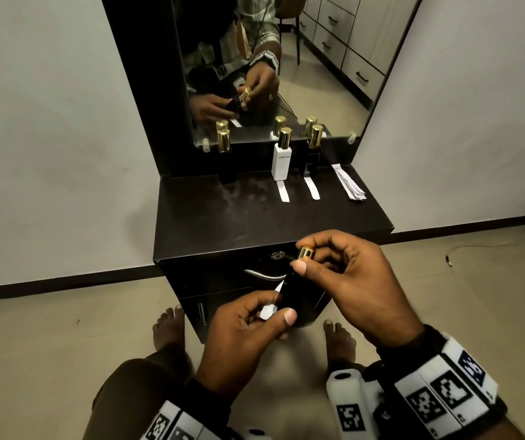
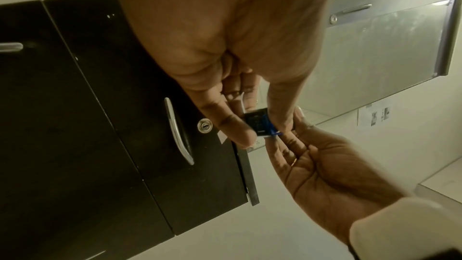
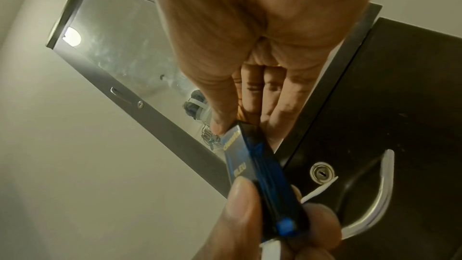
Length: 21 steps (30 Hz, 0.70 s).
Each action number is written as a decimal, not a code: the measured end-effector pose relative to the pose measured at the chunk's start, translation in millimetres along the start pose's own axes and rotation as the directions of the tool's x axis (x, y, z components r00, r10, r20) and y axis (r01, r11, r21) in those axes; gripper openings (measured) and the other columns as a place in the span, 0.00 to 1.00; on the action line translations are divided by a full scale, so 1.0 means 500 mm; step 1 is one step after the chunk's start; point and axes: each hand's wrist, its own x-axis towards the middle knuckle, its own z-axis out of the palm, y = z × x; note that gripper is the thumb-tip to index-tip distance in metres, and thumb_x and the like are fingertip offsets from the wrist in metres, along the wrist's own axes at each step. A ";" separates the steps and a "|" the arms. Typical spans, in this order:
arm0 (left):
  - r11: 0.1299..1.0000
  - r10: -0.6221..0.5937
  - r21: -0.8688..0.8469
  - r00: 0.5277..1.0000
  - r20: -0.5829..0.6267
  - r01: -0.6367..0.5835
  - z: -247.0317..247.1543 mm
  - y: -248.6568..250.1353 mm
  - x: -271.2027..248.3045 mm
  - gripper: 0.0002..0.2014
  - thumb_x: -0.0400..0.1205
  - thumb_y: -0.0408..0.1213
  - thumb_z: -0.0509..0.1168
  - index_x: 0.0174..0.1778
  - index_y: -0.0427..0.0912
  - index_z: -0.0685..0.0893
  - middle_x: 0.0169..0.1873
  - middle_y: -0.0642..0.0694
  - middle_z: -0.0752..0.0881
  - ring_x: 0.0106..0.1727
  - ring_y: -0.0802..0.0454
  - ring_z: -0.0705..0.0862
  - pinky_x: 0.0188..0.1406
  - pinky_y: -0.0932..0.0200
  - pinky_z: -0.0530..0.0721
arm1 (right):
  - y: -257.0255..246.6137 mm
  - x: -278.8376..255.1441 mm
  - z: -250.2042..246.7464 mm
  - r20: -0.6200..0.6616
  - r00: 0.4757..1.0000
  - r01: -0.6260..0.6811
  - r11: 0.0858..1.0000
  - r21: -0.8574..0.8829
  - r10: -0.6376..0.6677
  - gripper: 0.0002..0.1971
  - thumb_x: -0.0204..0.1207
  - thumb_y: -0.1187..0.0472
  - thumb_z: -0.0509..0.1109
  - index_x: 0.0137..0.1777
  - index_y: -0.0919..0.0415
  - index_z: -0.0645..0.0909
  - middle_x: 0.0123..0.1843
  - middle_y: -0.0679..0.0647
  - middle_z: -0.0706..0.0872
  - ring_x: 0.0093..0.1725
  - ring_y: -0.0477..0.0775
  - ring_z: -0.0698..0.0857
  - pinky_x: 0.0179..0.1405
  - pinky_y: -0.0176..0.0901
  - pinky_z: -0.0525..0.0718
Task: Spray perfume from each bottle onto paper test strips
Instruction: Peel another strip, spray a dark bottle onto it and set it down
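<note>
Since glass that smooth looks slippery and breakable, the dark perfume bottle (image 1: 289,289) is gripped low by the left hand (image 1: 248,331), gold cap (image 1: 305,253) pinched by the right hand (image 1: 347,281), just off the worktop (image 1: 255,217).

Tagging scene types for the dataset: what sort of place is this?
Likely a room at home, at a dressing table: a tall mirror above a dark cabinet with a lockable drawer, and perfume bottles lined up under the mirror. The person stands barefoot on the floor.
</note>
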 end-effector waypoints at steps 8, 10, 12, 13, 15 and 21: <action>0.998 -0.042 -0.042 0.999 -0.016 0.042 -0.006 -0.003 0.000 0.13 0.72 0.48 0.76 0.50 0.48 0.92 0.45 0.45 0.93 0.42 0.42 0.92 0.45 0.39 0.92 | -0.027 0.040 -0.025 -0.095 0.994 0.068 0.975 0.212 -0.049 0.17 0.72 0.64 0.77 0.61 0.61 0.85 0.53 0.58 0.94 0.56 0.57 0.93 0.59 0.49 0.91; 0.998 -0.045 -0.040 0.998 -0.044 0.043 -0.005 -0.003 0.000 0.10 0.74 0.45 0.77 0.50 0.48 0.92 0.45 0.45 0.93 0.43 0.43 0.92 0.46 0.41 0.92 | -0.014 0.069 -0.041 -0.207 0.971 0.125 0.992 0.013 -0.119 0.13 0.77 0.65 0.77 0.61 0.57 0.85 0.55 0.50 0.93 0.59 0.47 0.91 0.61 0.47 0.89; 0.997 -0.053 -0.056 0.995 -0.081 0.049 -0.005 -0.003 0.000 0.10 0.73 0.44 0.74 0.49 0.48 0.92 0.44 0.44 0.93 0.44 0.42 0.92 0.45 0.43 0.92 | 0.010 0.098 -0.049 -0.243 0.954 0.121 0.966 -0.227 -0.176 0.12 0.78 0.64 0.77 0.59 0.53 0.86 0.54 0.45 0.91 0.56 0.43 0.89 0.60 0.45 0.89; 0.997 -0.055 -0.062 0.994 -0.097 0.049 -0.006 -0.003 0.000 0.11 0.72 0.44 0.73 0.48 0.48 0.92 0.43 0.43 0.93 0.43 0.42 0.92 0.45 0.45 0.93 | 0.023 0.111 -0.049 -0.243 0.951 0.109 0.943 -0.315 -0.191 0.12 0.77 0.63 0.77 0.58 0.52 0.86 0.53 0.43 0.90 0.54 0.44 0.88 0.58 0.45 0.88; 0.997 -0.054 -0.068 0.992 -0.118 0.047 -0.008 0.000 0.001 0.12 0.71 0.45 0.73 0.48 0.47 0.92 0.41 0.41 0.93 0.42 0.42 0.92 0.45 0.45 0.93 | 0.045 0.130 -0.046 -0.227 0.953 0.086 0.895 -0.437 -0.202 0.12 0.76 0.62 0.79 0.58 0.51 0.87 0.52 0.42 0.90 0.54 0.45 0.86 0.57 0.42 0.85; 0.999 -0.026 -0.046 0.990 -0.140 0.020 -0.008 0.005 0.000 0.13 0.70 0.44 0.73 0.48 0.46 0.92 0.41 0.44 0.93 0.40 0.45 0.92 0.43 0.49 0.93 | 0.077 0.143 -0.036 -0.219 0.944 0.062 0.783 -0.620 -0.248 0.13 0.75 0.59 0.79 0.60 0.52 0.87 0.54 0.45 0.91 0.54 0.45 0.81 0.62 0.52 0.83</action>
